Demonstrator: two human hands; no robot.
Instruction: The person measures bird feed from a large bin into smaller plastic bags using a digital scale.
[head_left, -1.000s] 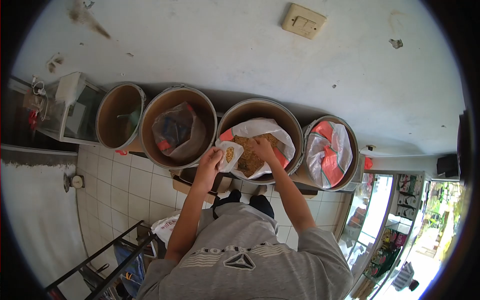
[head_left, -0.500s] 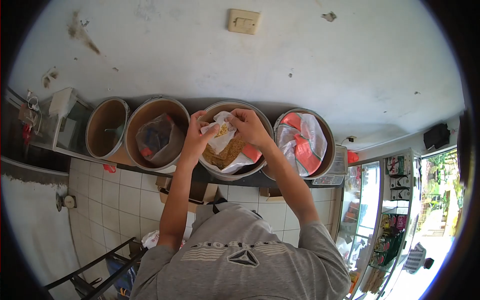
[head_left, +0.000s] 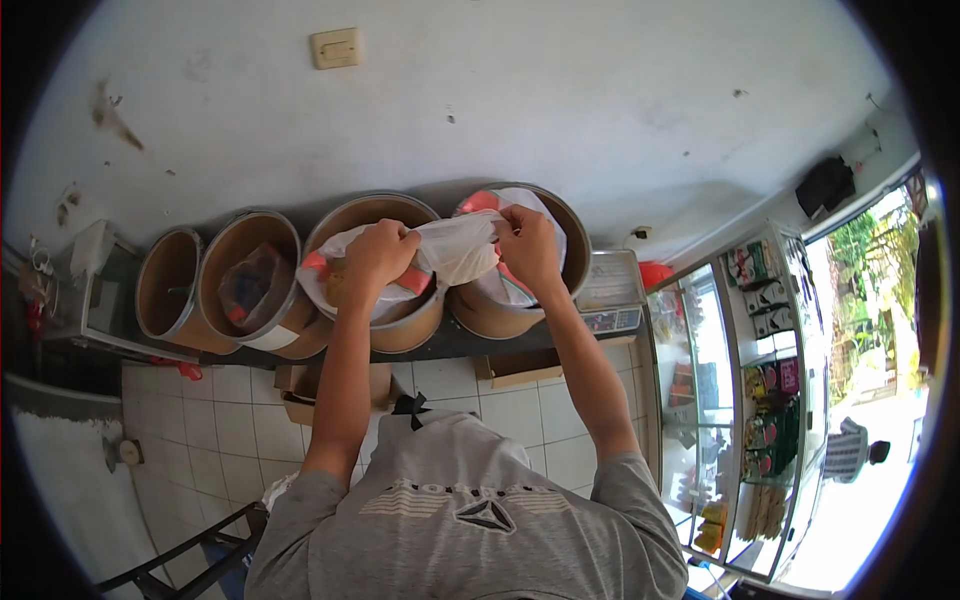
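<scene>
A whitish, see-through plastic bag (head_left: 452, 250) is stretched sideways between my two hands. My left hand (head_left: 380, 252) is closed on its left end, over the third drum (head_left: 412, 328). At its right end, the fingers of my right hand (head_left: 530, 248) pinch the plastic, in front of the fourth drum (head_left: 498, 320). A white and orange sack (head_left: 318, 275) lines the third drum, and my left hand hides most of what is inside. Another white and orange sack (head_left: 540, 215) fills much of the fourth drum. The bag's contents cannot be made out.
Two more brown drums (head_left: 170, 290) (head_left: 285, 335) stand to the left, the nearer one holding a plastic bundle (head_left: 252, 285). A glass case (head_left: 110, 280) is at far left. Shelves of goods (head_left: 765, 400) line the right. Cardboard boxes (head_left: 515, 368) lie below. Outside is a person (head_left: 848, 450).
My hands have moved apart and pulled the bag out sideways; earlier it was bunched open over the third drum, showing yellowish bits. The view has shifted right.
</scene>
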